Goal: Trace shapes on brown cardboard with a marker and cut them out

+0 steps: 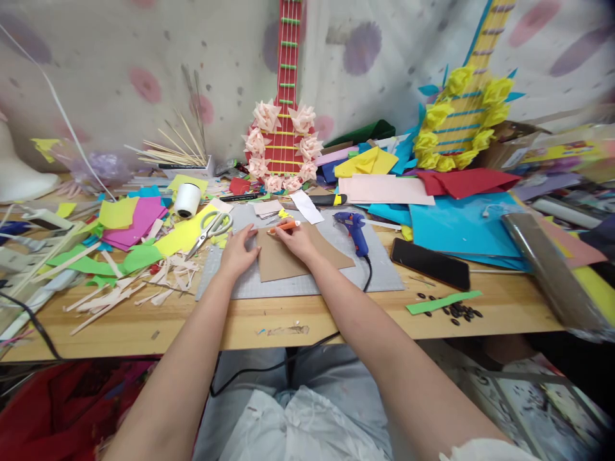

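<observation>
My left hand lies flat with fingers spread on the left edge of a brown cardboard sheet, pressing it onto a grey cutting mat. My right hand is closed round an orange pen-like tool, whose tip touches the top edge of the cardboard. Scissors with pale handles lie just left of my left hand.
A blue glue gun rests on the mat to the right, its cord trailing over the table edge. A black phone, white tape roll, coloured paper sheets, wood strips and two paper guitars crowd the table.
</observation>
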### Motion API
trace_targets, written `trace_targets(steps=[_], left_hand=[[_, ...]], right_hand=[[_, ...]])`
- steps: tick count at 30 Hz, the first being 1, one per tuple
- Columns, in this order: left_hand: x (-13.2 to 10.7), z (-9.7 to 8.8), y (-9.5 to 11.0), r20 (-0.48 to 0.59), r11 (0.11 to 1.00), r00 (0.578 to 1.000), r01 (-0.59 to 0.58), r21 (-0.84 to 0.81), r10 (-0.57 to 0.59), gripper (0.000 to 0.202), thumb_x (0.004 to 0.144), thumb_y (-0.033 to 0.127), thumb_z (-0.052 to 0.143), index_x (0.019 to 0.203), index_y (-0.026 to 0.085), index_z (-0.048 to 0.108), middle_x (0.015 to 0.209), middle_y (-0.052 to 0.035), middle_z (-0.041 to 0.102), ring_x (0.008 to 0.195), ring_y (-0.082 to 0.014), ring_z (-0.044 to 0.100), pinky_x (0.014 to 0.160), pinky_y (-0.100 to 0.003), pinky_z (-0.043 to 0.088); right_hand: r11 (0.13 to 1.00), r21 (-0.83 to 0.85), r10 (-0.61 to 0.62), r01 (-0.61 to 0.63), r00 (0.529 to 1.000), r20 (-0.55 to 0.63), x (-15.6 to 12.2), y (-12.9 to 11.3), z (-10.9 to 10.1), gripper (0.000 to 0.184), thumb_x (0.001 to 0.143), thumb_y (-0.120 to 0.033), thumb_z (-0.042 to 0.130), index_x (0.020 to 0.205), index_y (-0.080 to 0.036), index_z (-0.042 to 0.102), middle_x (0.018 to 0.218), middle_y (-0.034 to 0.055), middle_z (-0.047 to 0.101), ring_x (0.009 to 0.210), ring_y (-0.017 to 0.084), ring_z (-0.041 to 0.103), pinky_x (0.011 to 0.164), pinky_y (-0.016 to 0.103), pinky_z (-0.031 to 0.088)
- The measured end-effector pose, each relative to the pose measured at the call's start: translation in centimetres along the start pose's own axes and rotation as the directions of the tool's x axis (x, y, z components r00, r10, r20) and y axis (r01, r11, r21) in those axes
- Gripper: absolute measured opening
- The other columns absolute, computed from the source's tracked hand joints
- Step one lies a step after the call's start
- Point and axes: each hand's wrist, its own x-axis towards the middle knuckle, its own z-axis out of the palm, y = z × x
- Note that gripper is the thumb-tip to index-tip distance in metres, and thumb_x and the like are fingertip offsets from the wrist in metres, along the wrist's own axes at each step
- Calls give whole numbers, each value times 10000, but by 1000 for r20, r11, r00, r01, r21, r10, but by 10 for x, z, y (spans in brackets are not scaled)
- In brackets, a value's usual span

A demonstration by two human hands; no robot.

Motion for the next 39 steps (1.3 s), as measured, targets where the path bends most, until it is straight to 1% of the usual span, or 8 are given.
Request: trace_targets(steps=[5, 8, 10, 15, 22, 28, 35, 39], left_hand=[[0, 1, -1, 6, 1000, 1000, -11, 0, 11, 596, 721, 225, 559, 1292, 217, 389, 1182, -52, 603, 1188, -201, 472, 1109, -459, 111], [0, 1, -1, 4, 1000, 1000, -16, 4, 16, 598, 722, 227, 559, 1295, 218, 387, 1183, -52, 601, 1197, -203, 462, 1109, -459, 110], [0, 1, -1, 2, 1000, 1000, -14, 4, 14, 598, 720, 226, 560, 1293, 227, 389, 1182, -51, 601, 1194, -204, 466, 1108, -459, 113], [0, 1, -1, -3, 1000, 1000, -12, 1, 12, 594, 713, 212, 560, 1285, 233, 399, 1174, -48, 606, 1179, -202, 480, 1108, -458, 117], [0, 1, -2, -4, 1000, 1000, -15, 1, 15, 594, 716, 224, 563, 1286, 227, 396, 1173, -50, 606, 1189, -207, 470, 1106, -464, 121], [0, 1, -1, -1, 1000, 1000, -11, -1, 11, 591, 714, 211, 558, 1283, 236, 399, 1176, -48, 604, 1179, -206, 480, 1110, -460, 117], [-1, 1, -1, 0, 1000, 1000, -22, 8, 22, 592, 721, 216, 553, 1289, 243, 391, 1179, -47, 603, 1191, -207, 469, 1108, -466, 119], [-1, 1, -1, -2, 1000, 1000, -19, 8, 19, 596, 711, 198, 549, 1287, 231, 398, 1186, -48, 599, 1184, -207, 474, 1107, -464, 123]], right_hand=[[997, 44, -70, 65, 989, 129, -2, 0, 2, 208, 749, -385, 524, 775, -183, 572, 744, -6, 590, 684, 119, 527, 659, 245, 409], [995, 53, -90, 82, 981, 170, -2, 0, 2, 211, 751, -382, 521, 758, -178, 571, 722, -8, 578, 671, 117, 522, 642, 241, 405], [997, 40, -78, 73, 984, 158, -1, 1, 2, 208, 749, -382, 523, 753, -180, 570, 714, -9, 574, 665, 117, 516, 639, 243, 402], [999, 16, -53, 52, 996, 67, -1, 2, 3, 214, 753, -396, 516, 774, -190, 570, 724, -13, 578, 667, 119, 508, 650, 247, 400], [998, 43, -48, 42, 986, 159, -4, -1, 0, 199, 744, -370, 533, 780, -180, 580, 748, 1, 590, 697, 126, 524, 685, 257, 412], [997, 54, -54, 50, 996, 78, -1, 0, 1, 198, 745, -380, 526, 771, -188, 569, 733, -10, 583, 696, 124, 520, 697, 262, 409], [998, 69, -8, -4, 984, 175, -3, 0, 1, 194, 735, -373, 528, 765, -184, 561, 685, -17, 561, 634, 113, 497, 642, 244, 402], [998, 58, -23, 16, 992, 124, -1, 0, 1, 199, 742, -384, 522, 769, -190, 556, 706, -16, 565, 668, 119, 504, 668, 250, 399]])
